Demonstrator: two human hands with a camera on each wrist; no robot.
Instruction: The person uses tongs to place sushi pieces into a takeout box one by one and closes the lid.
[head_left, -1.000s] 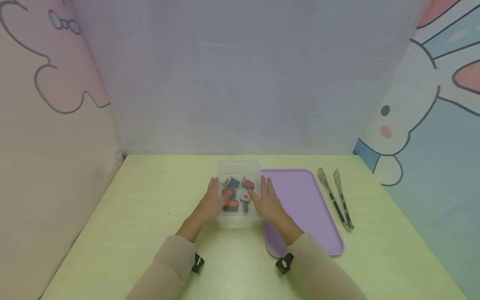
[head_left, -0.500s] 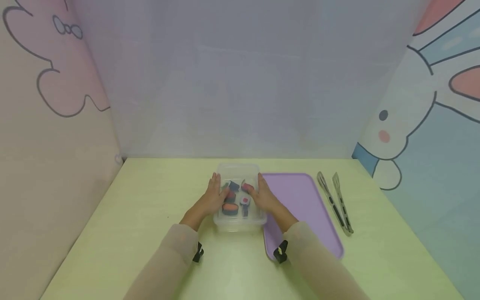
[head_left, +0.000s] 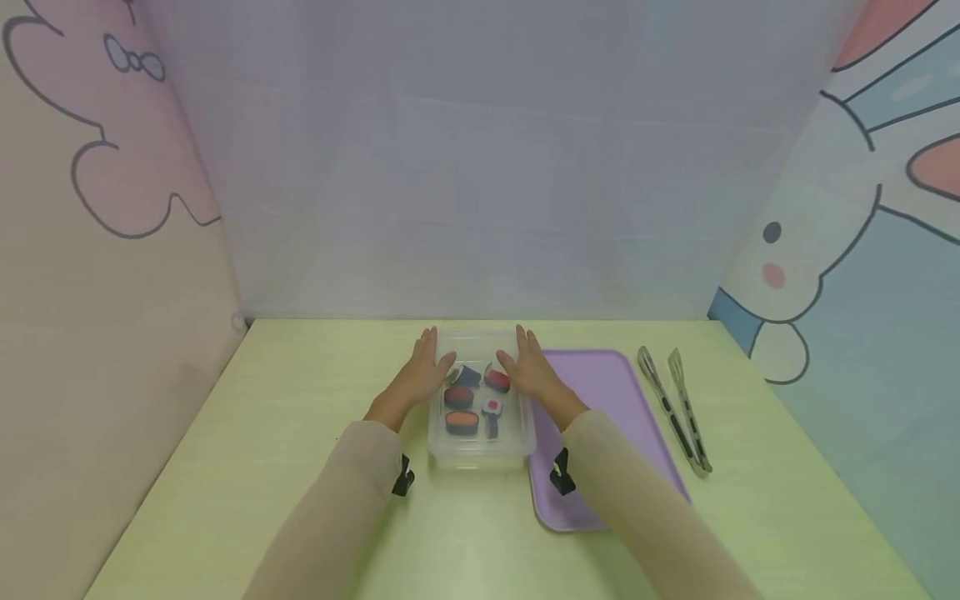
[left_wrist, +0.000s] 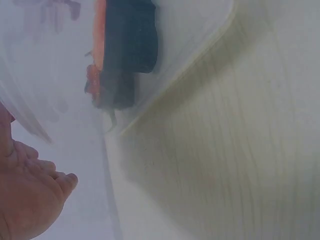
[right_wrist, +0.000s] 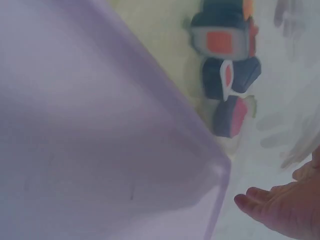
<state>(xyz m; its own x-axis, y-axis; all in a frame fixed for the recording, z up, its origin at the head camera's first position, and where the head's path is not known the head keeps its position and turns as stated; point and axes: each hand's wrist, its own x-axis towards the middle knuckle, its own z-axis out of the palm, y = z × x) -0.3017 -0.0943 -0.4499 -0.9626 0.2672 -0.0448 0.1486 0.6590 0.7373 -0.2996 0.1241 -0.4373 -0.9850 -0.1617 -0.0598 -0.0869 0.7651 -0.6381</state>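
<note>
A clear plastic box (head_left: 480, 458) with several toy sushi pieces inside stands near the middle of the table; a clear lid seems to cover it. Among the pieces are an orange-topped sushi (head_left: 462, 423), a dark red one (head_left: 458, 397) and a sushi roll (head_left: 492, 407). My left hand (head_left: 422, 375) rests along the box's left far side, fingers straight, thumb over the top. On the opposite side, my right hand (head_left: 531, 372) lies likewise. Whether each palm presses the rim cannot be made out. Dark-wrapped sushi (left_wrist: 130, 35) shows through the box wall in the left wrist view.
A purple tray (head_left: 600, 400) lies close against the box's right side, partly under the right forearm. Metal tongs (head_left: 678, 408) lie to the right of the tray. Fabric walls with cartoon prints enclose the table (head_left: 315, 375) at the back and sides.
Both hands have slid along the box sides toward its far end. The thumbs have moved off the nearer sushi, leaving those pieces more visible. Tray and tongs stay where they were.
</note>
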